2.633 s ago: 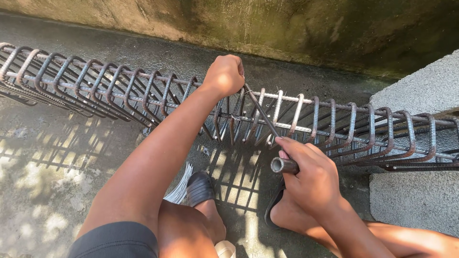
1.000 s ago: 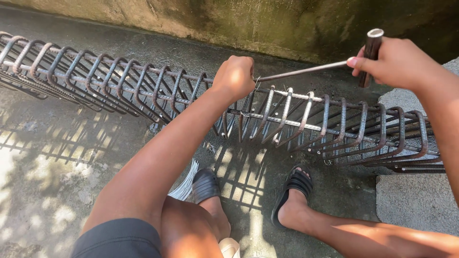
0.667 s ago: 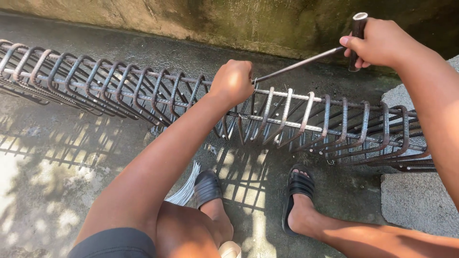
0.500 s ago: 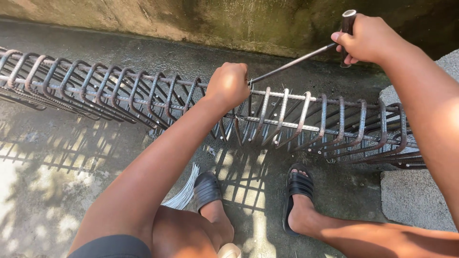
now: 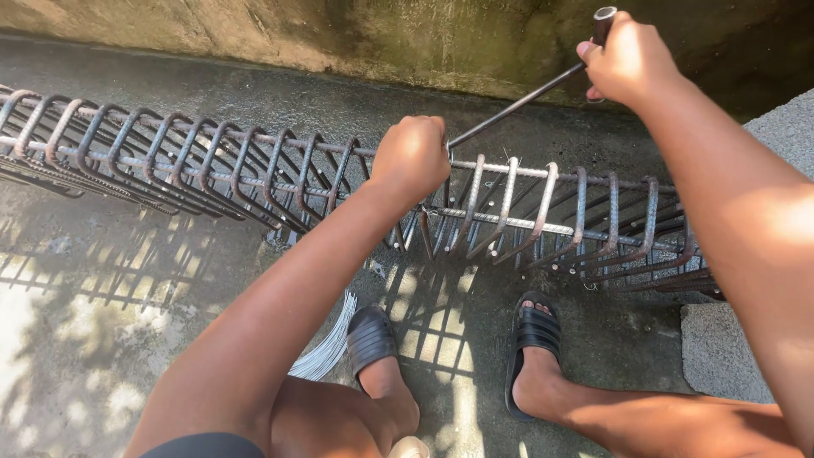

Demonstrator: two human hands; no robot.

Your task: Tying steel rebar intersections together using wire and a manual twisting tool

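**Hands on a rebar cage**

Damp concrete floor (image 5: 127, 339) runs up to a stained wall (image 5: 339, 34), with sun patches and the cage's shadow falling across it. On the floor lies a long rebar cage (image 5: 212, 170), its bent stirrups set close along straight bars, running from the left edge to the right.

Left hand (image 5: 411, 157) sits on the cage's top bar, closed in a fist; what it pinches inside cannot be seen. Right hand (image 5: 627, 59) is raised near the wall, fingers wrapped tight round the handle of a thin metal rod tool (image 5: 517, 106). The rod slants down from that hand to the left fist, its tip meeting the cage right beside the knuckles.

Below, two feet in black sandals (image 5: 534, 335) stand just in front of the cage. A bundle of pale wires (image 5: 326, 352) lies beside the left sandal. A grey block (image 5: 721, 365) stands at the right.
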